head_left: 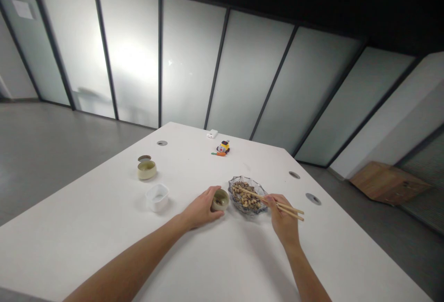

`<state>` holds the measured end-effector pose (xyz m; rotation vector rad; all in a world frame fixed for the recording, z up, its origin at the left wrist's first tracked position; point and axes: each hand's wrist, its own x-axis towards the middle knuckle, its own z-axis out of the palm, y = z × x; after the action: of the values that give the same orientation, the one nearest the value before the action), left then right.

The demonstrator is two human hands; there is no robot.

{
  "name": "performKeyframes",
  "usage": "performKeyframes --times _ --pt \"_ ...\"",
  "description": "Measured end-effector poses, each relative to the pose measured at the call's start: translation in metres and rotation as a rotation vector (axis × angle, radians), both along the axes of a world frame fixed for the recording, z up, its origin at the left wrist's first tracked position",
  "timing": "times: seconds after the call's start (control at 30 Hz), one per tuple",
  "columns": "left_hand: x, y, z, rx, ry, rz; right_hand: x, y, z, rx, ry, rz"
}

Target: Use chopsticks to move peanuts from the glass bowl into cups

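My left hand [203, 209] is wrapped round a small olive-green cup [225, 206], tilted toward the glass bowl, with a few dark bits inside. A pair of wooden chopsticks [289, 210] is held in my right hand [282, 221], fingers closed on them. Their tips reach into a clear glass bowl [258, 213] with a scalloped rim. It holds a heap of brown-striped seeds or nuts [248, 196], whose exact kind I cannot make out. The cup is just left of the bowl.
On the white table [194, 265], a white plastic tub [157, 204] and another olive-green cup [146, 172] stand to the left. Farther back are a yellow toy vehicle [225, 147], an orange toy carrot [219, 154] and a white box [212, 133]. Cable grommets [313, 199] dot the tabletop.
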<state>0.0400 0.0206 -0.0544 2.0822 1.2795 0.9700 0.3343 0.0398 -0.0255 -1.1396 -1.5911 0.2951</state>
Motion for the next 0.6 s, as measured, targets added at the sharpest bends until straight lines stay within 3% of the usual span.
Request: performKeyframes --times 0.17,0.33,0.43,0.6 --pt "-0.001 0.000 0.001 -0.007 0.002 -0.003 -0.002 0.003 -0.001 -0.081 0.350 0.129" --pt "0.001 -0.001 0.004 -0.014 0.001 -0.004 -0.010 -0.002 0.002 -0.139 0.381 0.266" --pt "0.001 -0.001 0.002 -0.002 -0.006 -0.003 -0.009 -0.002 0.002 -0.141 0.335 0.219" --pt "0.000 0.000 0.000 -0.007 -0.002 0.003 0.001 -0.001 0.003 -0.105 0.225 0.005"
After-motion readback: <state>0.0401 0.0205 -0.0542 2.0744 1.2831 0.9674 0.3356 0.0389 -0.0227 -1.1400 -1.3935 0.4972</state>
